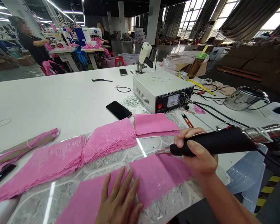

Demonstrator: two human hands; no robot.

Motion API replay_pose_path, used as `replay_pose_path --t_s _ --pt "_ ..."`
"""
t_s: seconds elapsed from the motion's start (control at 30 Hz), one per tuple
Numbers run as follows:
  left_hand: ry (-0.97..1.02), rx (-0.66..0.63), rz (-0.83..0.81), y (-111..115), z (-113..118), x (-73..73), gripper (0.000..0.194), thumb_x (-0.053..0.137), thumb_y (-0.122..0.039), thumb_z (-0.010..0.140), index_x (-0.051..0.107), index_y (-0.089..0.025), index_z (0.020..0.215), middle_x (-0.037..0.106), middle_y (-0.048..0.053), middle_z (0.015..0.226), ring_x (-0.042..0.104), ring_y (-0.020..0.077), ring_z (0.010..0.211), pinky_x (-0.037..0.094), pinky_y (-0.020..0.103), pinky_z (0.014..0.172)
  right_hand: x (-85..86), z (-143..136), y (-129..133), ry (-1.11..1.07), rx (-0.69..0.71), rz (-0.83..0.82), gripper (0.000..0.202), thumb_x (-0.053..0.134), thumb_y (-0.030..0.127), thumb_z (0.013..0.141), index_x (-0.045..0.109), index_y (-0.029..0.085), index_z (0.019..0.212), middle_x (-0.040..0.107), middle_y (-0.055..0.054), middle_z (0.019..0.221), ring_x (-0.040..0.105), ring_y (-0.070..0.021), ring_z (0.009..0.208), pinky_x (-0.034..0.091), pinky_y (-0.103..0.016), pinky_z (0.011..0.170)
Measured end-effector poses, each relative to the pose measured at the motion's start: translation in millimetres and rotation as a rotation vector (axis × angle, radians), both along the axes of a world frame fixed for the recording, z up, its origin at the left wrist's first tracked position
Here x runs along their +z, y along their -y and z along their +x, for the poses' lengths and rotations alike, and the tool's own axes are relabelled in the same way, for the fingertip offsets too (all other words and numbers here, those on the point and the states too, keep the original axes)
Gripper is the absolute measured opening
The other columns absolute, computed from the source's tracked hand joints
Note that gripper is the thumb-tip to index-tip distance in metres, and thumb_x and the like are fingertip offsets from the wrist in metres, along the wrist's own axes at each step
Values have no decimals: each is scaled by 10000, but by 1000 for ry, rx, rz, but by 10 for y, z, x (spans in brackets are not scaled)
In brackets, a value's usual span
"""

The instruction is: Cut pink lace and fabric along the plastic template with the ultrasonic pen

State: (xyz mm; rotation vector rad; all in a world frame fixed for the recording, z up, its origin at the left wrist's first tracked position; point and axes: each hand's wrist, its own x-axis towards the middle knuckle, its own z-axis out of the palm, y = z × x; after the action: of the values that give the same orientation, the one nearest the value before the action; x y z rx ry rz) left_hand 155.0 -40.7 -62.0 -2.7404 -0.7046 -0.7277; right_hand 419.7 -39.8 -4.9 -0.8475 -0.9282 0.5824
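Observation:
My right hand [198, 151] is wrapped round the black handle of an ultrasonic welding gun [214, 141]. Its metal tip points left, at the upper edge of a pink lace fabric piece [154, 177] lying on a clear patterned mat [72, 194]. With fingers spread flat, my left hand [121, 199] presses on a plain pink fabric piece [88, 193] and reaches the lace piece's left edge. Behind them are stacks of pink lace pieces [109, 137] and a stack of plain pink pieces [156, 123].
A white control box [163, 87] with a dial stands behind, cables running right. Near it lie a black phone [119, 110], thread snips [187, 120] and a glass jar [242, 99]. At left is a black marker [1, 175]. Co-workers sit at sewing machines [86, 34] beyond.

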Motion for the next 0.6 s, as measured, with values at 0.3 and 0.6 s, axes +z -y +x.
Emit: replay_pose_path --t_s 0.3,0.6 --pt "-78 -17 -11 -18 -54 -34 411 558 -244 919 593 -155 1319 556 86 1402 190 284 1483 28 508 1217 27 233 56 -70 -210 60 97 564 140 708 636 190 748 589 -13 746 535 -126 580 461 -318 611" --pt "-74 -1 -19 -25 -76 -73 404 555 -240 923 593 -156 1316 551 84 1408 184 278 1484 32 494 1222 -42 235 47 -79 -150 46 74 598 167 737 639 206 785 603 -8 765 547 -129 582 464 -312 589"
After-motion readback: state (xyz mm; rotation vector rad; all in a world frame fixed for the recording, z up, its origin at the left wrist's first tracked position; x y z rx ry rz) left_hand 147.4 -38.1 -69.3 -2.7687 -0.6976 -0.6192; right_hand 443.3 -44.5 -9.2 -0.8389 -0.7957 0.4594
